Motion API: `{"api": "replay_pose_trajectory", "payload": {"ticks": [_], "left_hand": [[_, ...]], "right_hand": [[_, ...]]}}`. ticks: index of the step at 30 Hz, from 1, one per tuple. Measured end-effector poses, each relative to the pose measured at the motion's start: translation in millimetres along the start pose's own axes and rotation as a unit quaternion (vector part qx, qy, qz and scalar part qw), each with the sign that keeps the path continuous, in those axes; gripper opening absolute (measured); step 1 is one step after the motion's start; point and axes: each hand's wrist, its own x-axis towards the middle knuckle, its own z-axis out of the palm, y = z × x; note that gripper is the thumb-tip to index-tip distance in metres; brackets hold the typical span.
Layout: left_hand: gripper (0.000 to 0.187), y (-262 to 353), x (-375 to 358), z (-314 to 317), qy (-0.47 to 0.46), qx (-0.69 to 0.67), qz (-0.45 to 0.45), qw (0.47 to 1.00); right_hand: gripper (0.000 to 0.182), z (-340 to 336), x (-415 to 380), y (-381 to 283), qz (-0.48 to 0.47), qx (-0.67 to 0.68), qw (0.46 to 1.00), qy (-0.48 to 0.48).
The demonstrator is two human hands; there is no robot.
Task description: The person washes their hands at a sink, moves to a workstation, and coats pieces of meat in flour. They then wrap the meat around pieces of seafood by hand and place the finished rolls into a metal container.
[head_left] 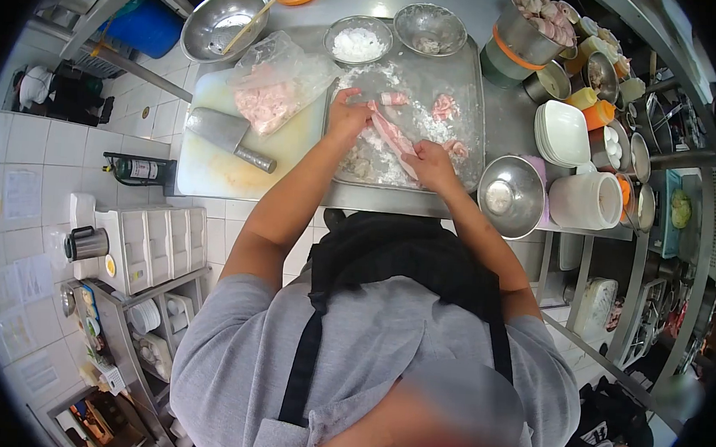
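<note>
Over a floured metal tray (474,91), a long strip of pale pink meat (393,140) is stretched between my two hands. My left hand (351,115) pinches its upper left end. The lower right part is gripped by my right hand (432,164). Behind and beside the strip, several small meat pieces (445,107) lie on the tray among white powder. At the tray's back edge stand a bowl of white powder (358,41) and a second metal bowl (429,31) with some powdery residue.
Left of the tray, a cutting board (206,161) holds a cleaver (220,131) and a plastic bag of meat (269,95). An empty steel bowl (510,197), stacked white plates (562,133) and a white tub (586,200) stand to the right. A large bowl (222,27) is back left.
</note>
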Motion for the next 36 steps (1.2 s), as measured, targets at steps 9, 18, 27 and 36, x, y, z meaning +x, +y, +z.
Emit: {"api": "replay_pose_trajectory", "payload": {"ticks": [9, 18, 27, 36], "left_hand": [[0.029, -7, 3, -6, 0.086, 0.434, 0.451, 0.775], [0.045, -23, -23, -26, -0.275, 0.617, 0.472, 0.566], [0.056, 5, -4, -33, -0.136, 0.765, 0.404, 0.483], [0.052, -13, -16, -41, -0.203, 0.706, 0.433, 0.523]], "right_hand": [[0.044, 4, -18, -12, -0.038, -0.267, 0.958, 0.099], [0.05, -5, -38, -15, -0.019, -0.343, 0.935, 0.089], [0.054, -15, -65, -18, -0.076, -0.377, 0.918, 0.097], [0.044, -9, -69, 0, -0.282, -0.437, 0.849, 0.089]]}}
